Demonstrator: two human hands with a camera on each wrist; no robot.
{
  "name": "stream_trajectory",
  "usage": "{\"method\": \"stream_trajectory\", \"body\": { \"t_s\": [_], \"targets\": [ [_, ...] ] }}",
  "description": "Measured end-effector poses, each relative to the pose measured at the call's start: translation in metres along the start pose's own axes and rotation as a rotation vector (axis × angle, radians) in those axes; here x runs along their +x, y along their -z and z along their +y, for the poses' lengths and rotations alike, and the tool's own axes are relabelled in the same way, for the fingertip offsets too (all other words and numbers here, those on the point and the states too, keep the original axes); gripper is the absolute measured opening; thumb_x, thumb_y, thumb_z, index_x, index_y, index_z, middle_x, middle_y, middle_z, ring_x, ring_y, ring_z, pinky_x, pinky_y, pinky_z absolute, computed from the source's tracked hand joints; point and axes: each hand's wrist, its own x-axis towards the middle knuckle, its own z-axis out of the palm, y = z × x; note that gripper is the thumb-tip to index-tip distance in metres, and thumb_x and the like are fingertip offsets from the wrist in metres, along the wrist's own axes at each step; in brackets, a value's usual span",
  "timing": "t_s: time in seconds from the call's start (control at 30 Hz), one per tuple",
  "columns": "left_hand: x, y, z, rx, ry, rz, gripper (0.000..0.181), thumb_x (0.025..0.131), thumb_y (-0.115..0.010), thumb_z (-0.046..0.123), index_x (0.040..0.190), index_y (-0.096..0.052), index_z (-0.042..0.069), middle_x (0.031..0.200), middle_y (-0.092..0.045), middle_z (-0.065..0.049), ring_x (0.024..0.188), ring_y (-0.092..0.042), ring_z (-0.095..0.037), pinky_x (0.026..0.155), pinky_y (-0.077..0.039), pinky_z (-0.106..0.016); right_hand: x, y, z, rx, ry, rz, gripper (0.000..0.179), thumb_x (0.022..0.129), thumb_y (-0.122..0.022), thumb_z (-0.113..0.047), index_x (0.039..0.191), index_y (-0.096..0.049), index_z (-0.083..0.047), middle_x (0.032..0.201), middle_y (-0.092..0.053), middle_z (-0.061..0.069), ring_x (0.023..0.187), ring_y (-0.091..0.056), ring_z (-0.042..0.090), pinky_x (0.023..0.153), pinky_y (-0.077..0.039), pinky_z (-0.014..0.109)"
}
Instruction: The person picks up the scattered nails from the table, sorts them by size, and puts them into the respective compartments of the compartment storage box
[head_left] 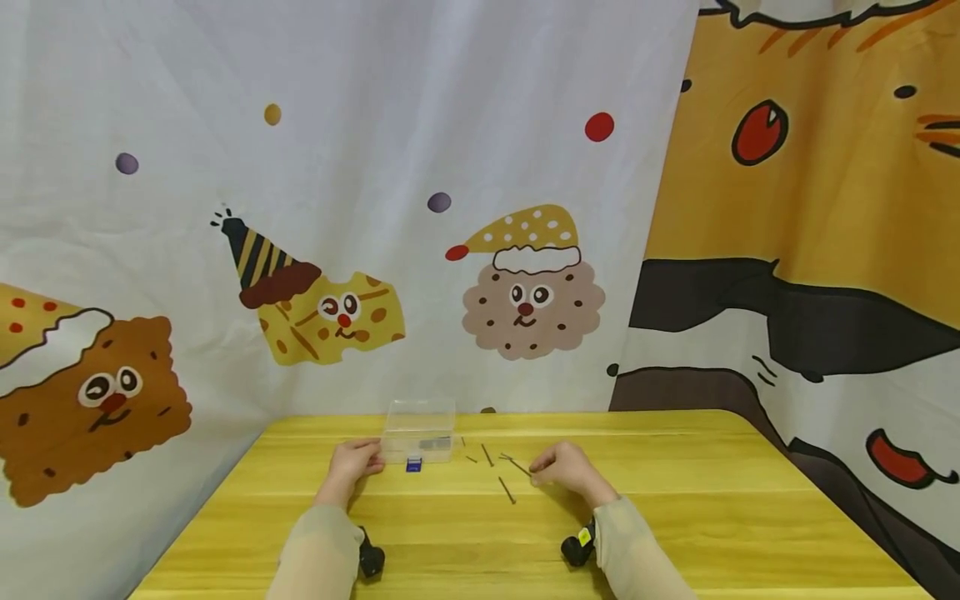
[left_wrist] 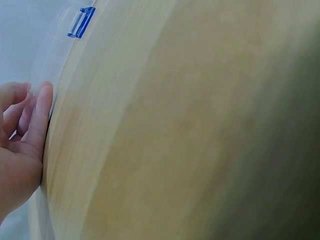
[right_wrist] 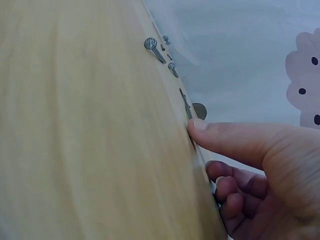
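A clear plastic box stands on the table with its lid raised at the back and a blue latch at the front. Several dark items show inside it. My left hand is at the box's left end, fingertips against its wall. In the right wrist view, my right hand pinches a thin nail by one end, thumb on top; the index finger is hidden. Other nails lie to its left, one long nail nearer me and another nail by the box.
The wooden table ends at a hanging white cloth printed with cartoon biscuits and cheese. Small nails are scattered just right of the box. Each wrist wears a black camera.
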Motion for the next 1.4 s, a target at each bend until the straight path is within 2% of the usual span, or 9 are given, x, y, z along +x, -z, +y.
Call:
{"method": "stream_trajectory", "body": {
  "t_s": [0.2, 0.4, 0.63, 0.93, 1.2, 1.27, 1.4],
  "targets": [
    [0.0, 0.001, -0.001, 0.009, -0.011, 0.005, 0.038, 0.096, -0.053, 0.0, 0.126, -0.049, -0.022, 0.09, -0.065, -0.029, 0.07, -0.066, -0.018, 0.063, -0.059, -0.026, 0.0, -0.004, 0.0, -0.018, 0.0, 0.025, 0.014, 0.076, -0.081, -0.009, 0.09, -0.078, -0.006, 0.09, -0.072, 0.004, 0.086, -0.064, 0.022, 0.082, -0.055, 0.048],
    [0.0, 0.002, -0.002, 0.005, -0.01, 0.008, 0.038, 0.096, -0.053, 0.001, 0.126, -0.049, -0.022, 0.089, -0.065, -0.028, 0.07, -0.066, -0.018, 0.063, -0.059, -0.027, 0.001, -0.006, 0.0, -0.047, -0.017, 0.057, 0.007, 0.077, -0.08, -0.009, 0.085, -0.079, -0.008, 0.088, -0.072, 0.003, 0.084, -0.064, 0.021, 0.075, -0.056, 0.041],
    [-0.002, 0.003, -0.001, -0.001, 0.007, 0.004, 0.039, 0.097, -0.052, 0.002, 0.127, -0.048, -0.022, 0.089, -0.064, -0.028, 0.07, -0.066, -0.018, 0.065, -0.06, -0.029, 0.001, -0.007, 0.002, -0.076, -0.002, 0.072, 0.004, 0.078, -0.079, -0.007, 0.082, -0.078, -0.006, 0.084, -0.071, 0.003, 0.076, -0.062, 0.017, 0.066, -0.054, 0.035],
    [0.0, 0.004, 0.0, -0.001, 0.012, 0.01, 0.039, 0.096, -0.053, 0.001, 0.128, -0.048, -0.022, 0.089, -0.065, -0.027, 0.07, -0.066, -0.018, 0.065, -0.06, -0.029, 0.008, -0.005, -0.001, -0.029, 0.009, 0.07, 0.006, 0.085, -0.072, -0.007, 0.087, -0.077, -0.005, 0.083, -0.071, 0.002, 0.074, -0.062, 0.015, 0.065, -0.055, 0.033],
    [-0.001, 0.002, -0.002, -0.078, -0.04, -0.015, 0.037, 0.093, -0.059, 0.003, 0.119, -0.055, -0.022, 0.075, -0.064, -0.018, 0.061, -0.065, -0.014, 0.058, -0.059, -0.026, 0.013, 0.009, -0.006, -0.004, 0.06, 0.033, 0.012, 0.086, -0.069, -0.006, 0.091, -0.076, 0.002, 0.086, -0.071, 0.007, 0.08, -0.065, 0.021, 0.07, -0.057, 0.038],
    [0.001, 0.0, -0.002, -0.075, -0.025, -0.004, 0.036, 0.093, -0.057, 0.003, 0.12, -0.055, -0.021, 0.074, -0.064, -0.017, 0.06, -0.065, -0.013, 0.059, -0.059, -0.025, 0.015, 0.015, -0.01, 0.008, 0.098, 0.02, 0.013, 0.087, -0.068, -0.007, 0.092, -0.076, 0.003, 0.087, -0.071, 0.007, 0.08, -0.065, 0.021, 0.07, -0.057, 0.038],
    [0.004, -0.002, -0.003, -0.038, 0.008, 0.024, 0.038, 0.095, -0.054, 0.002, 0.125, -0.051, -0.021, 0.079, -0.064, -0.018, 0.062, -0.065, -0.013, 0.06, -0.059, -0.026, 0.024, 0.024, -0.016, 0.031, 0.092, 0.014, 0.017, 0.089, -0.068, -0.011, 0.096, -0.075, 0.003, 0.091, -0.071, 0.006, 0.083, -0.064, 0.019, 0.071, -0.056, 0.038]
  ]
}}
